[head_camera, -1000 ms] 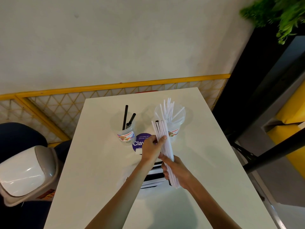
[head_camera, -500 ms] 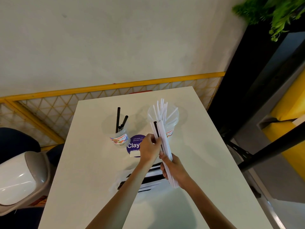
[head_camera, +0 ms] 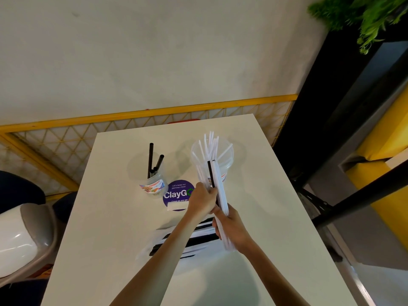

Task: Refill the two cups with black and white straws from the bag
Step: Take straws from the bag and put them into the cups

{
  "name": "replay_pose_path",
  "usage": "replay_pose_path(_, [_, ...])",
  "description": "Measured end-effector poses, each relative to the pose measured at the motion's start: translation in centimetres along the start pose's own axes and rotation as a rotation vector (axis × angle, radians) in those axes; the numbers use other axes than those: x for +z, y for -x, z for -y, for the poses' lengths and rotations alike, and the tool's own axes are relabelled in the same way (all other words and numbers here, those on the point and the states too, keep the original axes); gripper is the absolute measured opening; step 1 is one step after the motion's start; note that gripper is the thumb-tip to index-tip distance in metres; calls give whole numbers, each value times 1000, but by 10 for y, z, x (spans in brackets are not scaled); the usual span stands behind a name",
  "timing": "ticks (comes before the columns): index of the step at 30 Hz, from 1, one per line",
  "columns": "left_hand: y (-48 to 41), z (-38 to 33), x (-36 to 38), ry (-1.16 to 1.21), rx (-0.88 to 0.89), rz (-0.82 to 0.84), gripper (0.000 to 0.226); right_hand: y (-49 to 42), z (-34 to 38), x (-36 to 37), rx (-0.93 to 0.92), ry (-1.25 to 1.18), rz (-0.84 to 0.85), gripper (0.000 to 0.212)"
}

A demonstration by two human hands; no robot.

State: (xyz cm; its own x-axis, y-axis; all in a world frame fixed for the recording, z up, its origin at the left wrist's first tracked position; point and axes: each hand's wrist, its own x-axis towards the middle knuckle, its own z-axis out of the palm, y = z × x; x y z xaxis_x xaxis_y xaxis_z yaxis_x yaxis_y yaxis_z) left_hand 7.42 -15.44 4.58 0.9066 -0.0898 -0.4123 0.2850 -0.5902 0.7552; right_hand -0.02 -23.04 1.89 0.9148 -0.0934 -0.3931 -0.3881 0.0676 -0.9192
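Note:
Two clear plastic cups stand at the far end of the white table [head_camera: 114, 217]. The left cup [head_camera: 152, 184] holds three black straws. The right cup [head_camera: 223, 160] holds several white straws. My right hand [head_camera: 231, 226] grips a bundle of white straws [head_camera: 220, 195] with a black straw [head_camera: 210, 173] among them, tilted up toward the right cup. My left hand [head_camera: 204, 200] pinches the bundle near its middle, at the black straw. The clear bag [head_camera: 198, 239] with black and white straws lies on the table under my forearms, partly hidden.
A round purple "ClayGo" sticker [head_camera: 177, 195] sits between the cups. A yellow mesh fence [head_camera: 66, 149] runs behind the table. A white-lidded bin [head_camera: 19, 239] stands at the left, and a black frame with a plant [head_camera: 353, 107] at the right.
My left hand has slid slightly along the bundle onto the black straw. Both hands stay in front of the right cup. The camera has shifted a little.

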Motion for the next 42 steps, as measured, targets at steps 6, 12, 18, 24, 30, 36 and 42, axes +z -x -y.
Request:
replay_pose_path(6, [-2,-4,-9,115,-9,119,13,2,-1,-5,47,-125,5,29])
replay_pose_path(12, [-9,-20,-34,154,40,217,10,0,-2,-11,109,-119,-52,30])
replay_pose_path(18, [-35,-65,-76,342,339,-164,14,0,-1,-12,108,-244,-96,19])
replay_pose_path(24, [-70,-93,-75,310,731,-525,10,-1,2,-16,76,-239,-107,20])
replay_pose_path(30, [-91,-64,-27,87,732,-376,17,-4,3,-22,71,-248,-119,21])
replay_pose_path(36, [-108,-32,-6,-76,629,-270,23,-10,2,-24,83,-246,-110,23])
replay_pose_path(42, [-111,-28,-3,-139,641,-250,22,-17,5,-22,91,-260,-90,24])
